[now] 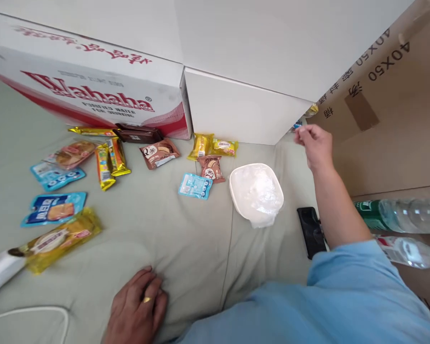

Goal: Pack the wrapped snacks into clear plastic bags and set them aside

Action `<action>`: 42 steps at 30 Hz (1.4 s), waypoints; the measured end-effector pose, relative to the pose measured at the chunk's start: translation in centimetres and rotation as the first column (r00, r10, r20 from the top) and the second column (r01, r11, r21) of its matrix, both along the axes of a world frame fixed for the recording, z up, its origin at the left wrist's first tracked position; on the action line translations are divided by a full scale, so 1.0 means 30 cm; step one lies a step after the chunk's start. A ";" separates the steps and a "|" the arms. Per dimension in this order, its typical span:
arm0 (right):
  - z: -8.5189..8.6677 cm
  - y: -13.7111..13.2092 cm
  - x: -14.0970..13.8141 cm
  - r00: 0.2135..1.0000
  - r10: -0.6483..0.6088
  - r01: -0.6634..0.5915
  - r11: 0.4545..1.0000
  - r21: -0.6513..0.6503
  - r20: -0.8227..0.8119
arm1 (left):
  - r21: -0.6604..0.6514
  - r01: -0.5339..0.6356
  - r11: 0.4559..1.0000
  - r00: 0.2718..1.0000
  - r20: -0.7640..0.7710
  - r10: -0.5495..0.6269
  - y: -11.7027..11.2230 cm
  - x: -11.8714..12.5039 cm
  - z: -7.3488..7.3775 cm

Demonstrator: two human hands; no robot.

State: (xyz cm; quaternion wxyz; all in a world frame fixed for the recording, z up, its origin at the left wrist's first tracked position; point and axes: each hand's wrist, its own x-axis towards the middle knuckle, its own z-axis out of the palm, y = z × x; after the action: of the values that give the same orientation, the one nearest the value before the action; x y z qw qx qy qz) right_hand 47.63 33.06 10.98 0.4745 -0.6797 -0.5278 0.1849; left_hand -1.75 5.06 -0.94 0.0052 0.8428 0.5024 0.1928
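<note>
My left hand point(137, 306) rests on the grey-green sheet point(186, 258) near the front, its fingers curled together and a gold ring showing. My right hand point(315, 143) is raised at the upper right, its fingers drawn into a pinch; whether they hold anything I cannot make out. Just beyond its fingertips, a small blue packet point(296, 125) and a gold wrapper point(312, 110) show beside the white panel's corner. A pale bowl point(257, 191) with clear plastic film stands left of my right forearm. Close to the bowl lie a brown snack pack point(212, 168), a light blue packet point(195, 186) and yellow snack packs point(202, 145).
Several other snacks lie left, including a large yellow pack point(66, 239) and a blue packet point(55, 209). A Wahaha carton point(103, 91) and white panel point(236, 105) stand behind. A phone point(311, 231), plastic bottles point(404, 215) and a brown carton point(390, 124) are at right.
</note>
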 end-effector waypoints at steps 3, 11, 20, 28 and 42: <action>0.051 -0.270 -0.144 0.926 0.376 -0.373 0.909 -0.189 -0.019 | 0.008 -0.003 1.000 1.000 0.016 0.002 -0.003 0.004 -0.004; -0.039 -0.534 -0.224 0.839 0.404 -0.288 0.898 -0.333 0.365 | -0.026 -0.037 0.999 0.993 0.107 0.040 -0.014 0.016 -0.017; 0.000 -0.675 -0.342 0.930 -0.118 0.107 0.993 0.050 0.348 | -0.155 -0.078 0.985 0.890 0.434 0.139 -0.009 0.004 -0.042; -0.003 -0.785 -0.454 0.927 -0.208 0.273 0.945 0.182 -0.312 | -0.224 -0.110 0.968 0.747 0.625 0.229 -0.052 -0.009 0.017; -0.219 -1.079 -0.983 0.537 0.017 -0.489 0.821 -0.295 -0.844 | -0.388 0.195 0.901 0.560 0.798 0.222 -0.118 0.110 0.064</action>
State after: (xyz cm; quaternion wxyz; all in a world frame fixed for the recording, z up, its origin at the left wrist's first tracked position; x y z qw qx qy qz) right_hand 18.13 0.70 4.41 0.4350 -0.5277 -0.2803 0.6736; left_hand 1.56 1.52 0.97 0.4259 0.6247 0.4768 0.4484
